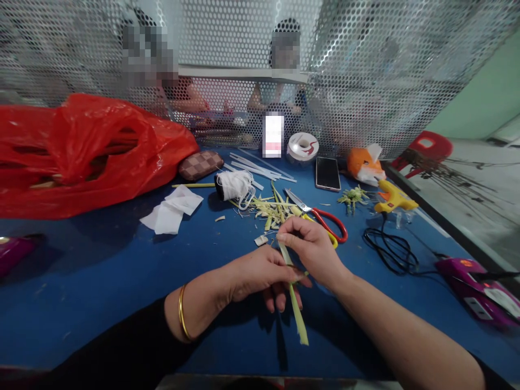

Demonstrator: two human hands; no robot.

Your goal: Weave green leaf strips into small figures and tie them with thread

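Observation:
A long pale-green strip, leaf-like in look, (298,319) runs between my two hands, its lower end hanging free over the blue table (134,303). My left hand (276,273) pinches the strip at its middle between thumb and fingers. Above it, my right hand (311,246) grips the strip's upper end with thumb and forefinger. Just beyond my fingers lie yellow-green scraps (270,214). Red-handled scissors (325,216) rest partly open beside my right hand, and a yellow handle (333,238) shows from behind that hand.
A red plastic bag (134,146) fills the left. White cord (235,185), paper pieces (173,208), a ribbon roll (303,146) and a phone (327,173) lie across the table. At right are a yellow glue gun (394,197), its cable and a purple power strip (473,287). A perforated screen stands behind.

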